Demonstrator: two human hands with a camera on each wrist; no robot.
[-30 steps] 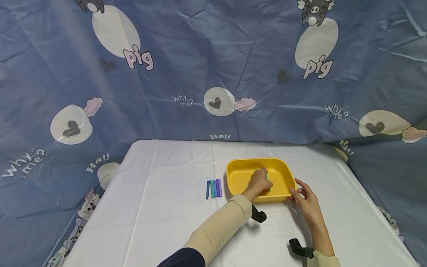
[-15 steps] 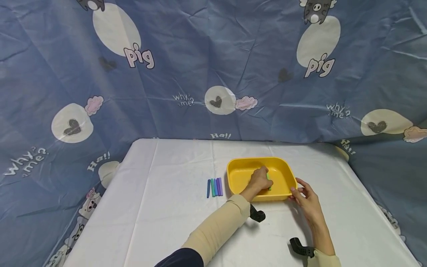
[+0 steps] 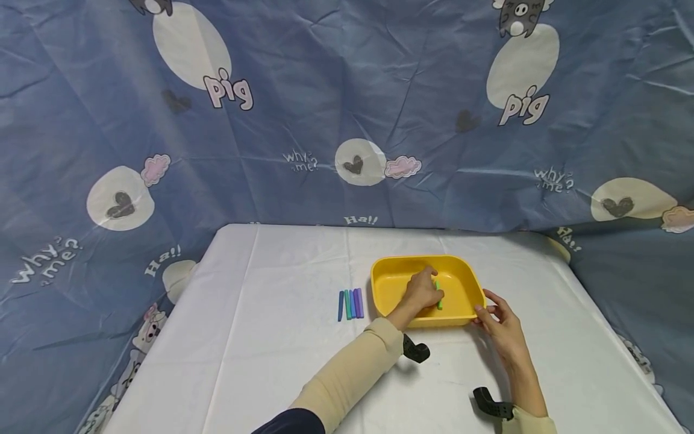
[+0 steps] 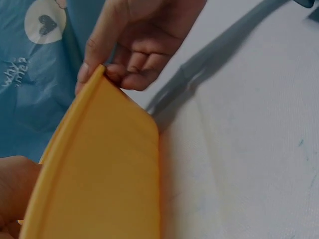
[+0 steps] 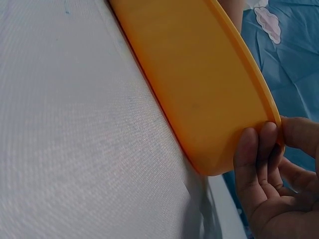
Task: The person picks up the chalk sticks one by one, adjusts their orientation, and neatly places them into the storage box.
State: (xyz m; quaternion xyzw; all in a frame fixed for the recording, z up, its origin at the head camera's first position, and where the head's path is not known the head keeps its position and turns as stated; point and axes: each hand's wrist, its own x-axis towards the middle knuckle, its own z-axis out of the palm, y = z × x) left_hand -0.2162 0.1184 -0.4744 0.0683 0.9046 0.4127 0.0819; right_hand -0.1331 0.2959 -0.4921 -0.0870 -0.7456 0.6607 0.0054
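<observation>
In the head view my left hand reaches down into a yellow rectangular tray, thumb and fingers around a slim green stick. The stick lies lengthwise away from me, its middle covered by the thumb. In the left wrist view the same hand shows only in part behind the tray wall, with the stick hidden. My right hand holds the tray's near right corner. Seen from the right wrist, the thumb is at the rim and the fingers are against the outer wall.
Left of the tray, several slim sticks in blue, green and purple lie side by side on the white tablecloth. A blue patterned cloth hangs behind the table. Black wrist mounts jut from both wrists.
My left hand has shifted slightly left relative to the tray, and a bit more of the green stick shows. The right hand keeps its hold on the corner. The view has shifted slightly.
</observation>
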